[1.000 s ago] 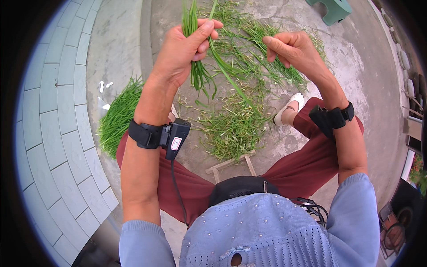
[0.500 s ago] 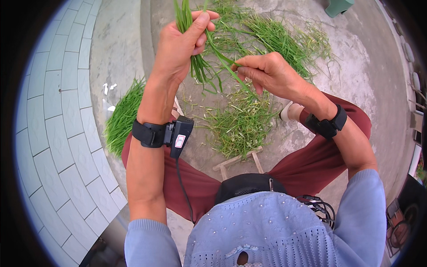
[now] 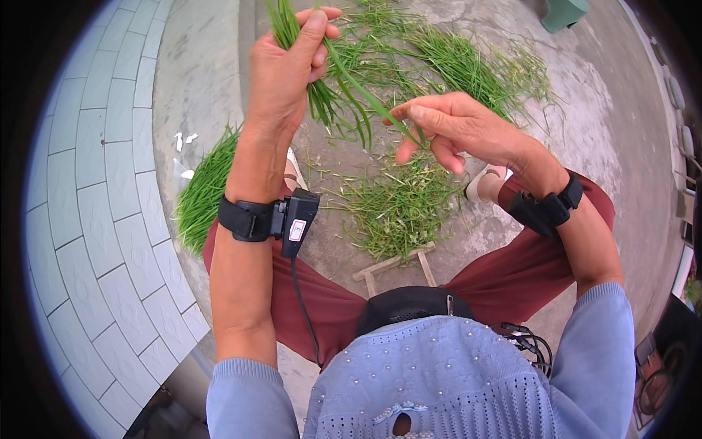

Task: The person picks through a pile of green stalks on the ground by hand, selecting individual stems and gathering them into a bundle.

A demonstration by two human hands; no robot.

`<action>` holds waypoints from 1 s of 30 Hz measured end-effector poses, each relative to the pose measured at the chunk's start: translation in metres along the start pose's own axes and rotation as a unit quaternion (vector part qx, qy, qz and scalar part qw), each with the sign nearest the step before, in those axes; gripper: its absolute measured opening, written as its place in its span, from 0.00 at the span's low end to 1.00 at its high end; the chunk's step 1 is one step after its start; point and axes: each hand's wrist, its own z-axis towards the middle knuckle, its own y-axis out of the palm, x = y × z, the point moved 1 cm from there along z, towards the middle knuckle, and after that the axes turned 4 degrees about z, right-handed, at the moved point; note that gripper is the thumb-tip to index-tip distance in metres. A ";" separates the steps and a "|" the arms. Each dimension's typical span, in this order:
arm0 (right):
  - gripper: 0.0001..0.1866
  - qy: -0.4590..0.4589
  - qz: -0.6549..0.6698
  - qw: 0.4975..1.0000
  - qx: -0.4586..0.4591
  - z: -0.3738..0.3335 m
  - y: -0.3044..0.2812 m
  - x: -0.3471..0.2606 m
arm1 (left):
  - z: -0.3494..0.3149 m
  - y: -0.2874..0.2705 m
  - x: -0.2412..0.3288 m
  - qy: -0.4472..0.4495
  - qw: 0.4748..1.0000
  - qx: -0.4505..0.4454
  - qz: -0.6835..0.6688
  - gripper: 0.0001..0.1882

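Observation:
My left hand point(image 3: 287, 62), raised at the top, is closed round a bunch of garlic chives point(image 3: 322, 101), long flat green leaves that hang below the fist. One longer leaf slants from the bunch toward my right hand point(image 3: 457, 132). The fingers of that hand are apart, and the leaf's end passes by its fingertips; whether they touch it is hard to tell. Below the hands lies a heap of short, loose green and pale trimmings point(image 3: 402, 201) on the concrete ground.
A neat pile of chives point(image 3: 208, 194) lies by my left leg. More chives point(image 3: 461, 66) and scattered bits spread ahead. A wooden frame point(image 3: 395, 263) shows between my knees. A green plastic stool point(image 3: 563, 13) stands far right. Pale tiles point(image 3: 102, 190) run along the left.
My right hand has loosened its pinch on the long leaf, its fingers spreading, and shifted slightly right and down. My left hand has moved a little up and left with the bunch.

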 end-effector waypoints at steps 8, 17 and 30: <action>0.12 -0.050 -0.086 0.992 -0.076 0.010 0.006 0.023 | 0.002 -0.012 0.005 0.030 0.998 0.049 0.001 0.14; 0.07 0.042 -0.460 0.861 -0.214 0.002 0.016 0.070 | 0.008 -0.023 0.009 0.027 0.992 0.074 -0.093 0.12; 0.08 0.013 -0.463 0.877 -0.132 0.016 0.003 0.065 | 0.013 -0.044 0.003 -0.056 0.947 0.010 -0.315 0.14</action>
